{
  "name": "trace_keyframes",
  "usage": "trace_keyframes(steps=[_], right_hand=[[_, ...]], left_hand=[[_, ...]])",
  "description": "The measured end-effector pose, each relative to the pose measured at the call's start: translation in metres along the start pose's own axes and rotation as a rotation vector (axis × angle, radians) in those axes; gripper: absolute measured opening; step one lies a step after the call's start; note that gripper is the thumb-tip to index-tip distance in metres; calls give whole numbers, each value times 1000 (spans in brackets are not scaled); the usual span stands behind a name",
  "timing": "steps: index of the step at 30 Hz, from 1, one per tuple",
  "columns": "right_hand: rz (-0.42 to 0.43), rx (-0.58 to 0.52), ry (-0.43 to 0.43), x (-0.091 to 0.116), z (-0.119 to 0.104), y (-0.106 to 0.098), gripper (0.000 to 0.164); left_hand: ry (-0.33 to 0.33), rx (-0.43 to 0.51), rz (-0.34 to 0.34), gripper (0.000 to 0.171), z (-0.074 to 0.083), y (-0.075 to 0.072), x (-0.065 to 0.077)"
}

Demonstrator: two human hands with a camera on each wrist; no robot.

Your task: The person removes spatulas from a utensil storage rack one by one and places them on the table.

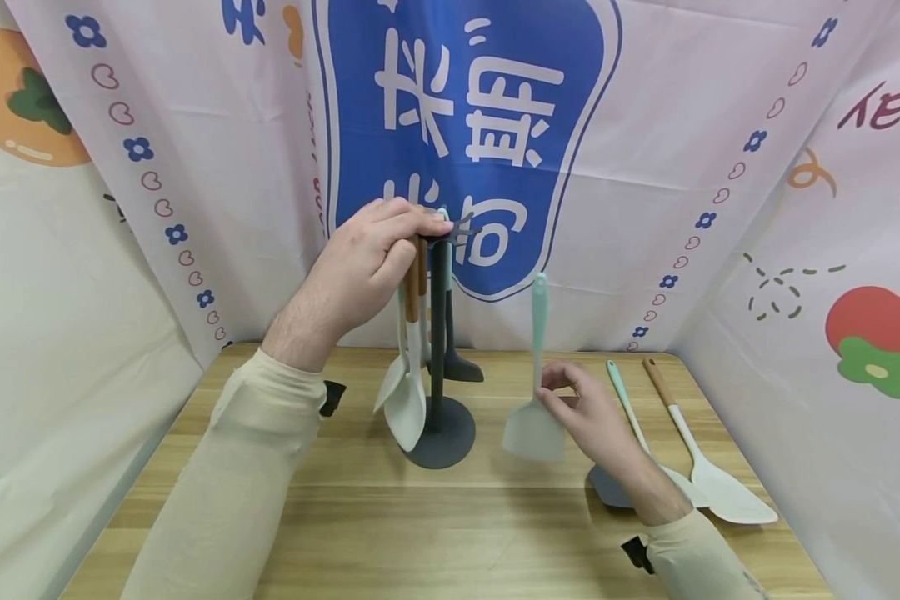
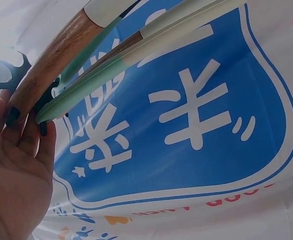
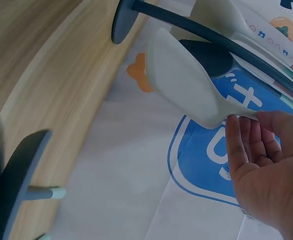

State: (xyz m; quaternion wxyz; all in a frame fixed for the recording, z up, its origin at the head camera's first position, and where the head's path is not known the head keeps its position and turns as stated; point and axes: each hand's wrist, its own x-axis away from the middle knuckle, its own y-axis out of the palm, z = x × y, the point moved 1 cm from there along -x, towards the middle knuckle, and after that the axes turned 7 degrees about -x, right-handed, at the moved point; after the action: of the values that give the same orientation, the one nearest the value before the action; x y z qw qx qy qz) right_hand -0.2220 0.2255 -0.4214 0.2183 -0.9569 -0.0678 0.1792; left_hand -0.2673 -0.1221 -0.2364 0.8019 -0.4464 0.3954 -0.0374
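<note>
A dark utensil stand (image 1: 439,350) on a round base holds hanging tools, among them a white spoon (image 1: 405,412) with a wooden handle and a dark-headed utensil (image 1: 461,368). My left hand (image 1: 371,254) rests over the stand's top, its fingers lying across the hooks (image 2: 9,75). To the right of the stand, my right hand (image 1: 588,408) pinches a spatula (image 1: 534,433) by its neck between thumb and fingers. The spatula is upright, with its mint handle up and pale blade down. In the right wrist view the blade (image 3: 181,80) is apart from the stand.
On the table's right side lie a white turner (image 1: 731,493) with a wooden handle and a mint-handled utensil (image 1: 624,400), partly hidden by my right forearm. A dark flat head (image 1: 609,487) lies beside them. Printed cloth (image 1: 645,192) encloses the wooden table (image 1: 420,533).
</note>
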Motion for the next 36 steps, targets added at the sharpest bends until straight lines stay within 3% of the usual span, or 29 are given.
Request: trace_keyframes(steps=[7,18,36], right_hand=[[3,69,5,7,10,-9,13],[-31,87,23,13,22,-18,12],[-132,144,64,22,40,-18,11]], left_hand=[[-3,-2,-5,50,0,0,0],[-4,-5,-7,50,-1,1,0],[17,-5,13,50,-1,1,-1]])
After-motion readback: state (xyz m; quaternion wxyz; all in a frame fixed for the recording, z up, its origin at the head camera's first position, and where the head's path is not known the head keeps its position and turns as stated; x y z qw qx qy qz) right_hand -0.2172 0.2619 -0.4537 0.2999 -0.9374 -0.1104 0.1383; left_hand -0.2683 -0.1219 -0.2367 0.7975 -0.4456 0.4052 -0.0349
